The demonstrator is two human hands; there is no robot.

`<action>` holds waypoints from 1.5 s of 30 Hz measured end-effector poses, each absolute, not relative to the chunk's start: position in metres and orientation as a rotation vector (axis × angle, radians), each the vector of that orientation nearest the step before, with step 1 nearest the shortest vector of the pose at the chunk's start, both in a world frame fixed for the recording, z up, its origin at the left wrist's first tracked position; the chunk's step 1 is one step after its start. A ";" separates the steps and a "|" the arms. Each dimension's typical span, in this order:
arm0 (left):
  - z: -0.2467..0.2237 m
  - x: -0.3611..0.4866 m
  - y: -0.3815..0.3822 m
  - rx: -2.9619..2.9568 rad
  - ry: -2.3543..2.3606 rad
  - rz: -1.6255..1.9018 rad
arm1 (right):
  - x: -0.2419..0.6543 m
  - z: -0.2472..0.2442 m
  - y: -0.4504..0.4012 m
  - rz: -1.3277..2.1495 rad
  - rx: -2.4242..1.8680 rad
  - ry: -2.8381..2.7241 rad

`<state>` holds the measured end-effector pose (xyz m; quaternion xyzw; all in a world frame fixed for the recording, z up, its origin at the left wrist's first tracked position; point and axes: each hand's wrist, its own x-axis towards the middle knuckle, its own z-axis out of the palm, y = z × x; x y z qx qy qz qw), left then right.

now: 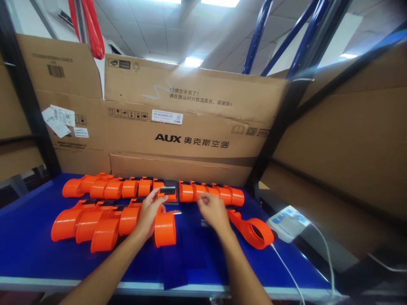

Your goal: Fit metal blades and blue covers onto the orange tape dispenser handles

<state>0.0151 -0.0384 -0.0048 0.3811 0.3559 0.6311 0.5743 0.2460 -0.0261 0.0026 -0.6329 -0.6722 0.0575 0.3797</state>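
Observation:
My left hand [149, 212] is closed on an orange band with a flat black-and-silver piece [167, 191] at its top, held over the middle of the blue table. Just below those fingers is an orange loop [165, 229], with a thin silvery end sticking out beside it. To the right, my right hand [210, 209] is closed with fingers curled together, in front of the back row; whatever it pinches is too small or hidden to make out. A loosely coiled orange band [259, 234] lies right of my right wrist.
Orange rolled bands [103, 233] with black parts stand in rows at left; more [210, 192] line the back. A white device [288, 223] with cables sits at right. A cardboard sheet [190, 123] walls the back of the blue table [28, 258], between dark posts.

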 end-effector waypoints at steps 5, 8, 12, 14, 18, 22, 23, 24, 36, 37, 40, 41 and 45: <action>-0.003 0.017 -0.041 0.962 0.831 1.460 | 0.273 0.009 -0.023 0.213 -1.667 -1.687; -0.004 0.018 -0.041 0.989 0.847 1.465 | 0.274 0.008 -0.025 0.269 -1.739 -1.828; -0.007 0.018 -0.039 1.003 0.861 1.465 | 0.272 0.007 -0.027 0.294 -1.829 -1.869; -0.007 0.018 -0.039 1.008 0.863 1.462 | 0.272 0.006 -0.027 0.308 -1.873 -1.861; -0.007 0.018 -0.039 1.017 0.855 1.462 | 0.270 0.000 -0.026 0.386 -1.866 -1.918; -0.007 0.019 -0.040 1.018 0.848 1.469 | 0.262 -0.002 -0.026 0.469 -1.734 -1.994; -0.008 0.018 -0.040 1.022 0.848 1.470 | 0.259 -0.001 -0.027 0.492 -1.693 -2.015; -0.008 0.018 -0.039 1.026 0.848 1.470 | 0.256 0.000 -0.028 0.517 -1.652 -2.039; -0.008 0.018 -0.040 1.034 0.856 1.458 | 0.256 -0.001 -0.032 0.181 -1.807 -1.994; -0.008 0.019 -0.040 1.038 0.854 1.457 | 0.255 -0.002 -0.032 0.140 -1.816 -2.011; -0.008 0.019 -0.039 1.049 0.856 1.460 | 0.250 -0.005 -0.033 0.072 -1.800 -2.082; -0.009 0.019 -0.039 1.051 0.857 1.461 | 0.248 -0.006 -0.033 0.063 -1.796 -2.100; -0.012 0.019 -0.038 1.067 0.853 1.438 | 0.246 -0.007 -0.034 0.014 -1.760 -2.077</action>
